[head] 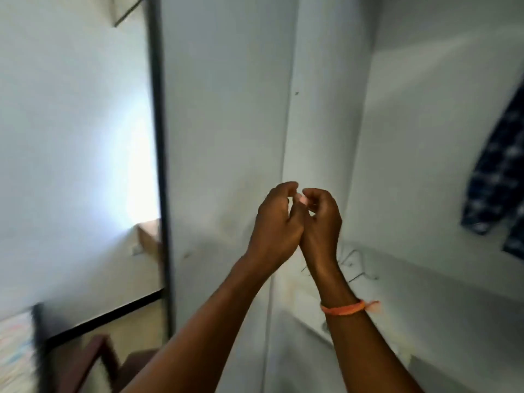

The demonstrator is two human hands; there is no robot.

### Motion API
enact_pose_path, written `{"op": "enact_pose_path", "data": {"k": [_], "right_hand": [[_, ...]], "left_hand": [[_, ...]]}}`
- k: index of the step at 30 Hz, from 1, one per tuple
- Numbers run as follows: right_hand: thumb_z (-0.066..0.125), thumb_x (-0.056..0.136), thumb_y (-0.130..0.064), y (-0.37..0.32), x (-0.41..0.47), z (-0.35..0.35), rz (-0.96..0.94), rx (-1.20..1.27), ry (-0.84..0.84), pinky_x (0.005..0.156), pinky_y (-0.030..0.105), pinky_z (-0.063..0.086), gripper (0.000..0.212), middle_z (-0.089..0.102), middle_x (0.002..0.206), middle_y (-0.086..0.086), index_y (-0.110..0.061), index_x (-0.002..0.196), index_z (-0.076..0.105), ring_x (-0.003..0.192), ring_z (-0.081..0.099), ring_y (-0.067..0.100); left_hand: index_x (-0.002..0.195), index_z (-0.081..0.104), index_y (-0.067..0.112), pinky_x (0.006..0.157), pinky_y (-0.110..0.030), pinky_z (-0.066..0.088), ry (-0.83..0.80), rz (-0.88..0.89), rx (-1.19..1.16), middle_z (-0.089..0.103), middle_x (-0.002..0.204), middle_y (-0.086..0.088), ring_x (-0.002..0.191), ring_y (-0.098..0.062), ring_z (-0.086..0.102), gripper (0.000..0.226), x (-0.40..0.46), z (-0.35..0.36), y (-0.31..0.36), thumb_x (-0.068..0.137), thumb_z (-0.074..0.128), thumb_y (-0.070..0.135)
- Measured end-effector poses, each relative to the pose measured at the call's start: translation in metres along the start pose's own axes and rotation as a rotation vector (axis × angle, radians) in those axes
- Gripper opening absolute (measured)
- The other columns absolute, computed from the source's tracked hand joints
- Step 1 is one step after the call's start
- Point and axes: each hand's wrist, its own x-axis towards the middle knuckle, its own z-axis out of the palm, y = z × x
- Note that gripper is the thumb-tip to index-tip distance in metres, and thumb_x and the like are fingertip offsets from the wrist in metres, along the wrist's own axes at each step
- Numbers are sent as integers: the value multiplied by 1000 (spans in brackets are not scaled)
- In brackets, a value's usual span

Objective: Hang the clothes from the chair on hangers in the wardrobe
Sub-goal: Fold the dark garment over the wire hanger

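Both hands are raised together in front of the wardrobe's pale inner wall point(226, 123), wrists touching; the left hand point(276, 222) and the right hand point(321, 222) each have fingers loosely curled, the fingertips nearly meeting above; something small and pinkish shows between the tips, but motion blur leaves it unclear whether it is a held thing or only a fingernail, so I cannot tell what, if anything, either hand has hold of. Neither hand holds a garment or a hanger.

Taking the hands as landmark: a checked shirt point(499, 182) already hangs to the right of them and somewhat higher, well apart, its long axis running down; thin wire hangers point(351, 265) appear to lie on the wardrobe shelf point(439, 293) just below and right of the right hand, blurred; the chair point(96, 361) sits far below and left of the hands, only a dark wooden part of it showing, and no clothes on it can be made out.

My judgement: the next move turns on a hanger, which lies down and to the right; the right hand is nearer and would only need to drop; the chair calls for a turn down-left, nearer the left hand. An orange thread point(344, 309) circles the right wrist.
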Motion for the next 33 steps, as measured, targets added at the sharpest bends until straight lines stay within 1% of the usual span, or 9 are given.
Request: {"op": "enact_pose_path", "data": {"k": [5, 9, 12, 14, 16, 19, 24, 30, 33], "right_hand": [[62, 96, -20, -46, -123, 100, 133, 251, 24, 77, 16, 48, 10, 68, 97, -5, -14, 103, 65, 89, 64, 8], [61, 90, -33, -76, -199, 153, 91, 219, 158, 83, 26, 44, 25, 67, 103, 3, -12, 103, 64, 93, 62, 21], [57, 88, -37, -96, -233, 182, 61, 136, 150, 84, 22, 39, 32, 60, 111, 7, -12, 108, 61, 98, 56, 21], [56, 88, -36, -99, -251, 194, 56, 188, 87, 79, 10, 42, 30, 58, 110, 5, -13, 107, 59, 97, 56, 17], [59, 90, -28, -94, -265, 198, 53, 197, 88, 75, 3, 40, 24, 58, 108, 7, -11, 108, 59, 95, 57, 17], [61, 95, -18, -78, -271, 188, 124, 214, 143, 74, 4, 42, 16, 57, 106, 5, -10, 108, 58, 90, 55, 9], [59, 96, -16, -44, -254, 152, 158, 172, 277, 76, 12, 46, 10, 61, 101, 3, -10, 105, 58, 86, 56, 4], [60, 94, -15, 31, -198, 66, 249, 1, 416, 78, 29, 49, 5, 63, 95, 2, -14, 99, 58, 85, 58, 15], [61, 92, -14, 80, -164, 25, 319, -97, 403, 82, 36, 49, 6, 64, 94, 1, -17, 96, 57, 87, 60, 18]], "left_hand": [[128, 54, 17, 94, -36, 53, 58, -28, 127, 65, 116, 3, 106, -12, 62, 28, -77, -145, -32, 102, 48, 26], [123, 58, 17, 87, -35, 56, 106, -77, 142, 66, 104, 10, 94, -6, 64, 24, -123, -223, -40, 101, 51, 25], [119, 60, 16, 86, -28, 54, 250, -195, 169, 64, 104, 8, 89, -4, 63, 21, -146, -279, -59, 101, 51, 21], [116, 61, 17, 81, -23, 53, 276, -253, 199, 68, 106, 4, 89, -5, 63, 19, -165, -303, -73, 101, 51, 23], [113, 60, 22, 79, -28, 57, 258, -278, 169, 68, 103, 5, 87, -5, 64, 15, -183, -311, -82, 101, 52, 25], [106, 58, 28, 77, -39, 58, 207, -272, 69, 67, 98, 7, 86, -9, 66, 9, -197, -297, -85, 101, 51, 28], [109, 62, 14, 70, -23, 50, 107, -123, -3, 65, 89, 6, 77, -7, 61, 15, -186, -235, -71, 101, 51, 21], [116, 60, 16, 84, -27, 56, -94, -111, -100, 67, 101, 3, 92, -10, 65, 19, -161, -119, -59, 102, 50, 24], [118, 59, 16, 82, -12, 47, -210, -117, -70, 65, 107, 4, 95, -7, 62, 19, -152, -58, -64, 102, 50, 21]]}}
